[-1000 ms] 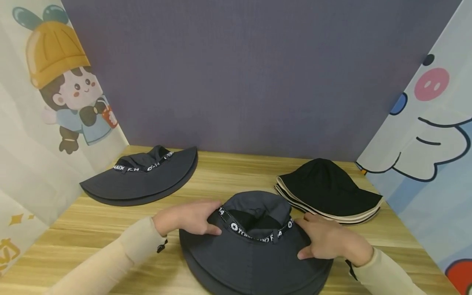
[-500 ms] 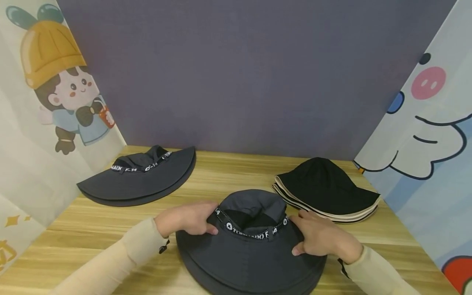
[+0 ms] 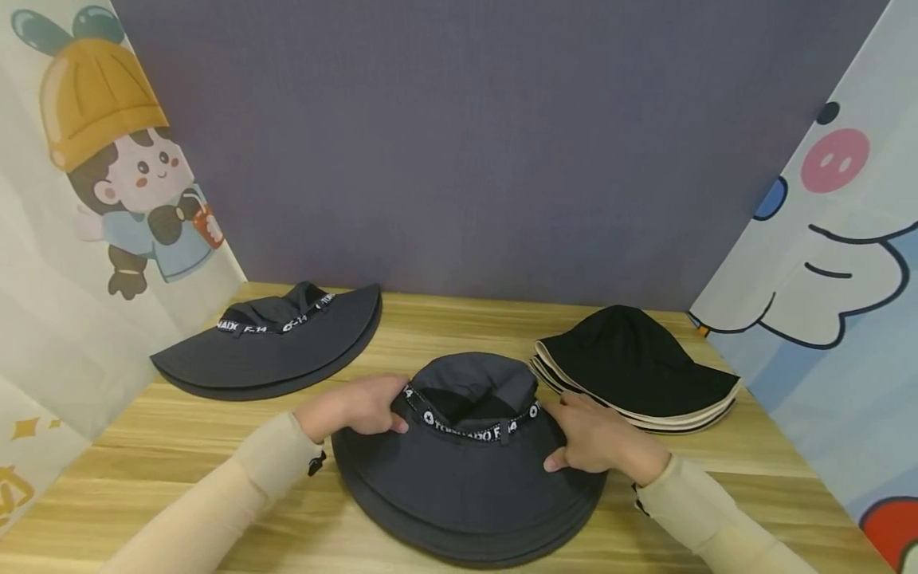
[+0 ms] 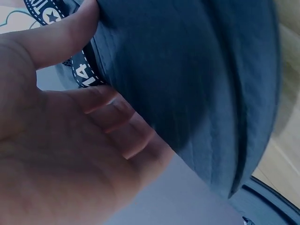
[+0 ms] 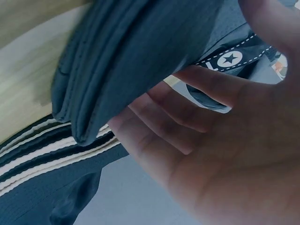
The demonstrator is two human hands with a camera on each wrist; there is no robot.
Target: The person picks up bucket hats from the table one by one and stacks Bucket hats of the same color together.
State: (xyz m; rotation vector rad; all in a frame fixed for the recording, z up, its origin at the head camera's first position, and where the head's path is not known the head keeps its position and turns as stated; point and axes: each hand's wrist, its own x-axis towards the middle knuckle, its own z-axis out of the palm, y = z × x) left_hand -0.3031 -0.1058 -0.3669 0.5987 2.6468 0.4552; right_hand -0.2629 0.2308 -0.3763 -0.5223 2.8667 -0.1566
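Perhaps a staged booth; cartoon panels (both sides) flank wooden table.

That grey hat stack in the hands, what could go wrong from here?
The grey hat stack seems to be several hats nested; the left hand and right hand grip only its sides, so lower brims might slip out of line. The black hat pile lies close beside the right hand, so a sideways push could knock it. The stack also sits near the front of the table, so its brim could slide over the edge.
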